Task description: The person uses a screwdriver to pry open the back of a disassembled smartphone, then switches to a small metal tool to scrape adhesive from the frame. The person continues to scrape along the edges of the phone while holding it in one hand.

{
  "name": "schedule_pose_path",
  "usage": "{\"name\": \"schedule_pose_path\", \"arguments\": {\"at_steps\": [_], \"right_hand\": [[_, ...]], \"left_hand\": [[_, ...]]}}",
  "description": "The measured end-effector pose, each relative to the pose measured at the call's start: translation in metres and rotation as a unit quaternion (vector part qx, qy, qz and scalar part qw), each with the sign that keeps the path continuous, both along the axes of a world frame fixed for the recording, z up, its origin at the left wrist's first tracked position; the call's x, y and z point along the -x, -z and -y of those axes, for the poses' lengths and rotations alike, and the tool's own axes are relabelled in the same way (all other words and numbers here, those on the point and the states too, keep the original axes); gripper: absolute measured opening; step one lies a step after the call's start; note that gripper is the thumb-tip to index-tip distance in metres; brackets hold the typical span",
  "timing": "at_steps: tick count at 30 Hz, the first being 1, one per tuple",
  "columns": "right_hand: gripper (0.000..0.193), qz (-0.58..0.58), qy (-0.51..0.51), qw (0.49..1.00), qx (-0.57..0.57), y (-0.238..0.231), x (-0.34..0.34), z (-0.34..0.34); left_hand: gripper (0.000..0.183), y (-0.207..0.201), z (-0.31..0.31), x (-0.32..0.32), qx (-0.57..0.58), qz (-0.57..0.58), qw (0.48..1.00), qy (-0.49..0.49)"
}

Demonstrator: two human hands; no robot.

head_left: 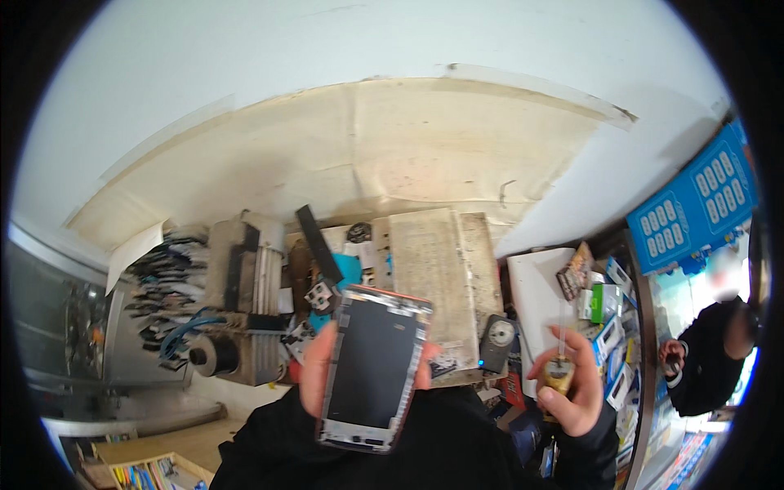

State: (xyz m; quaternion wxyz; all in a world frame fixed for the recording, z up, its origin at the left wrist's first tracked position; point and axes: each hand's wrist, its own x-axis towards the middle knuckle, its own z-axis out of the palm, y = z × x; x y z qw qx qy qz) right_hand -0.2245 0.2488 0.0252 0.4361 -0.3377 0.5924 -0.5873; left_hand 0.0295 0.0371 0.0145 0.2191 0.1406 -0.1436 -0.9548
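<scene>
In front of my chest, my left hand [320, 371] is wrapped round a smartphone part [374, 363]. It looks like a screen in its frame, with a dark grey flat face towards me, pale bare edges and a thin reddish rim. The thumb lies along its left edge, and fingertips show at the right edge. Off to the right, my right hand [578, 392] grips a small yellowish tool [558, 375] with a thin, pale shaft pointing upward. Whether it is a screwdriver or a nozzle bottle, I cannot tell.
Behind the phone part lies a worn beige work mat [429, 278]. A grey machine [245, 302] and stacked phone parts [171, 282] stand left. A round-dial device [497, 333] sits right of the mat. Small boxes [604, 304] crowd the right; beyond them is another person [710, 359].
</scene>
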Motion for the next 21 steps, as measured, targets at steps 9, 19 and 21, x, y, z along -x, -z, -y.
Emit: {"name": "schedule_pose_path", "arguments": {"at_steps": [9, 19, 21], "right_hand": [[0.092, -0.342, -0.127, 0.929, 0.063, -0.034, -0.018, 0.023], [0.064, -0.499, -0.185, 0.846, 0.035, -0.056, -0.042, 0.055], [0.066, -0.511, -0.185, 0.839, 0.009, -0.059, -0.044, 0.056]], "left_hand": [[0.106, 0.011, -0.027, 0.004, 0.094, 0.009, 0.991, 0.099], [0.103, -0.005, -0.03, 0.007, 0.124, 0.067, 0.976, 0.168], [0.103, -0.005, -0.03, 0.008, 0.12, 0.07, 0.976, 0.166]]}}
